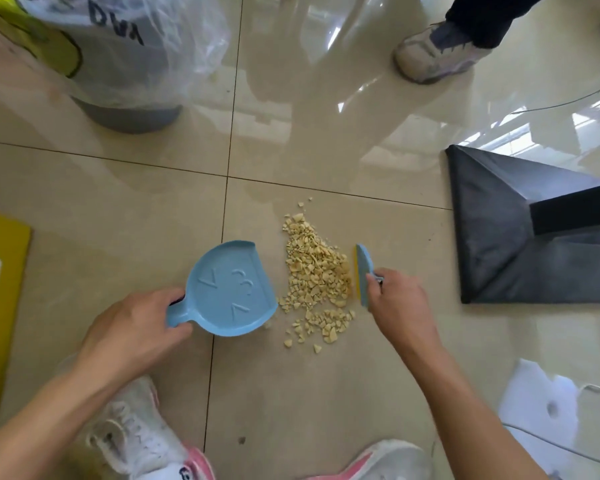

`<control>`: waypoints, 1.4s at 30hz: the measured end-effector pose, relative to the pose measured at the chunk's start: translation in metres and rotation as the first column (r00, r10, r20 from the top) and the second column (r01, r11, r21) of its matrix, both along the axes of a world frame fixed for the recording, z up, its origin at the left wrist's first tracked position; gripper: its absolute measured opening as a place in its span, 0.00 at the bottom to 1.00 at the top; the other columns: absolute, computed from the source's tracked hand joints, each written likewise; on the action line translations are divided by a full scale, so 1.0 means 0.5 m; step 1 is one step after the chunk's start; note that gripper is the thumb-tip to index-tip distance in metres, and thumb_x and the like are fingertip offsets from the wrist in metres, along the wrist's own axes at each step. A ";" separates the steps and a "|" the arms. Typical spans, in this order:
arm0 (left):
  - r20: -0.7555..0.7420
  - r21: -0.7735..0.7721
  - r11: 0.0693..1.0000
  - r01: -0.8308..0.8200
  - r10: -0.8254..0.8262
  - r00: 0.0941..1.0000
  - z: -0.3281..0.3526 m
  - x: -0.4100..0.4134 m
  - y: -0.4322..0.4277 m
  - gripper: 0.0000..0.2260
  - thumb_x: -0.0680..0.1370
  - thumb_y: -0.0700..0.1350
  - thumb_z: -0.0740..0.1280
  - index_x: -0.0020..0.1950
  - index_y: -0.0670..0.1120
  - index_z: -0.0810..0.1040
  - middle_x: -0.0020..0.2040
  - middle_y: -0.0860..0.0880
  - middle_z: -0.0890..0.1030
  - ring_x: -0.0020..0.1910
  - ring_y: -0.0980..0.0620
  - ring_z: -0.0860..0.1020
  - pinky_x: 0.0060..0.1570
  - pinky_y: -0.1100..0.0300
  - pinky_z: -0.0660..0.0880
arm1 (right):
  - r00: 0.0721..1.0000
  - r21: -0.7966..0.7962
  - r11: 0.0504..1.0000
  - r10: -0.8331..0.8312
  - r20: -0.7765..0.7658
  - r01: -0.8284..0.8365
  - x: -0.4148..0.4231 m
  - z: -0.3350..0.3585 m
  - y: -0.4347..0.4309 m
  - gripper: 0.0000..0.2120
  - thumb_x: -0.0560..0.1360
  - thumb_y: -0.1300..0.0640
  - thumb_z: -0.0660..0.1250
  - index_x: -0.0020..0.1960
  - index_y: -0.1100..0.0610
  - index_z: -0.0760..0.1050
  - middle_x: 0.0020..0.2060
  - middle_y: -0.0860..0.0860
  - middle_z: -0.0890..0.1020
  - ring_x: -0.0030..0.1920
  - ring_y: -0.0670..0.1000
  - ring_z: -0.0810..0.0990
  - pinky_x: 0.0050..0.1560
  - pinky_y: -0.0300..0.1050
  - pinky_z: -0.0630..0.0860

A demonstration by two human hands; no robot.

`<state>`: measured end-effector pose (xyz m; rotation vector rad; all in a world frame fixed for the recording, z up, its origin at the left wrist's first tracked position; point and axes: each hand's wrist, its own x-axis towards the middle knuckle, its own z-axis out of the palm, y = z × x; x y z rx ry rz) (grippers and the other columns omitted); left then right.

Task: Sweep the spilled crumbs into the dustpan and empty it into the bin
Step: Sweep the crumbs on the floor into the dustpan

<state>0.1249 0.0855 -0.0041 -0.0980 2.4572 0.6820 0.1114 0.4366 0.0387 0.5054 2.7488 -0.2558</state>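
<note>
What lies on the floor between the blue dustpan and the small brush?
In the head view, the heap of pale crumbs lies between the dustpan and the brush, reaching the pan's open edge.

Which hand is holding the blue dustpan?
The left hand grips the dustpan by its handle. The right hand holds the small brush on the crumbs' other side.

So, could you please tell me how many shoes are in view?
3: a white shoe at bottom left, a pink-trimmed shoe at the bottom edge, a grey shoe at top right. Others may lie outside the frame.
</note>
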 end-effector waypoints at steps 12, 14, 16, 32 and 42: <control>-0.149 0.066 0.978 -0.197 0.205 0.967 0.030 -0.040 -0.042 0.07 0.71 0.48 0.70 0.41 0.47 0.75 0.31 0.47 0.77 0.33 0.42 0.76 0.35 0.52 0.75 | 0.671 -0.427 0.810 0.578 0.465 -0.402 0.037 -0.012 -0.104 0.08 0.79 0.54 0.67 0.50 0.54 0.85 0.37 0.48 0.85 0.33 0.45 0.74 0.31 0.33 0.63; -0.135 0.078 0.977 -0.197 0.206 0.969 0.031 -0.040 -0.034 0.07 0.72 0.47 0.70 0.39 0.47 0.74 0.30 0.47 0.76 0.31 0.42 0.73 0.33 0.53 0.72 | 0.709 -0.373 0.826 0.557 0.433 -0.422 0.007 -0.034 -0.099 0.09 0.78 0.54 0.68 0.53 0.56 0.85 0.45 0.52 0.87 0.39 0.49 0.75 0.32 0.36 0.65; -0.114 0.085 0.976 -0.199 0.208 0.971 0.029 -0.037 -0.028 0.07 0.72 0.46 0.69 0.39 0.46 0.73 0.29 0.46 0.75 0.29 0.44 0.70 0.31 0.54 0.69 | 0.734 -0.316 0.832 0.552 0.394 -0.456 -0.042 -0.040 -0.094 0.09 0.78 0.55 0.69 0.52 0.57 0.86 0.46 0.54 0.87 0.40 0.51 0.77 0.34 0.38 0.67; -0.094 0.075 0.971 -0.226 0.233 0.968 0.022 0.007 0.000 0.10 0.71 0.48 0.70 0.39 0.46 0.70 0.28 0.46 0.74 0.28 0.44 0.70 0.30 0.54 0.70 | 0.487 -0.309 0.740 0.641 0.594 -0.597 -0.010 0.023 -0.019 0.08 0.77 0.54 0.69 0.52 0.54 0.85 0.35 0.48 0.78 0.36 0.49 0.77 0.37 0.43 0.73; -0.080 0.017 0.980 -0.197 0.198 0.977 0.028 0.023 0.020 0.07 0.72 0.47 0.69 0.41 0.48 0.72 0.30 0.47 0.77 0.33 0.43 0.77 0.33 0.53 0.75 | 0.685 -0.008 0.726 0.653 0.323 -0.688 -0.124 0.024 -0.010 0.08 0.77 0.57 0.65 0.48 0.53 0.84 0.39 0.54 0.84 0.37 0.56 0.83 0.34 0.46 0.77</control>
